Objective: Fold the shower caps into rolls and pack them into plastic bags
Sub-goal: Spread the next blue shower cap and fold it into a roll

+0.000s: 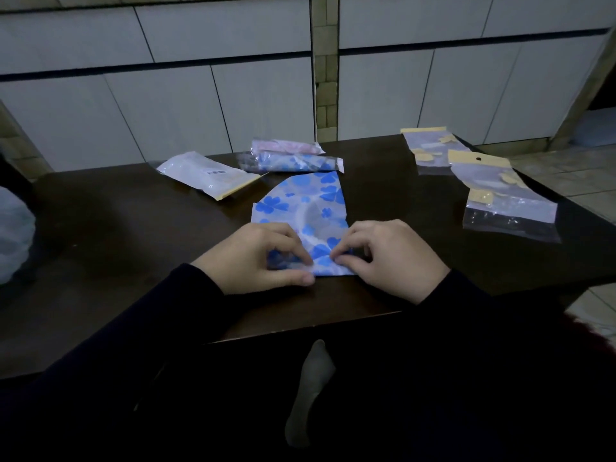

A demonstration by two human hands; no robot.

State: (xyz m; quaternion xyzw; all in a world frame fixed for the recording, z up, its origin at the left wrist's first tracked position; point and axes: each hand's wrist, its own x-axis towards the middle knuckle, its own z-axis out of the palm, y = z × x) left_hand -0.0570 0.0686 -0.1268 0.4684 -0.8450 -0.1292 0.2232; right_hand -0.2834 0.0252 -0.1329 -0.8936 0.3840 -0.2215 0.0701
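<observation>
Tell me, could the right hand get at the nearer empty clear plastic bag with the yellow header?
Probably yes: the nearer empty bag lies uncovered on the right hand's side, though that hand pinches the blue-flowered cap.

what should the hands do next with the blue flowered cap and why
Probably roll the near edge away from the body. Both the left hand and right hand pinch the near edge of the blue flowered shower cap, which lies folded but mostly flat on the table, not yet a roll. Empty plastic bags wait at right.
</observation>
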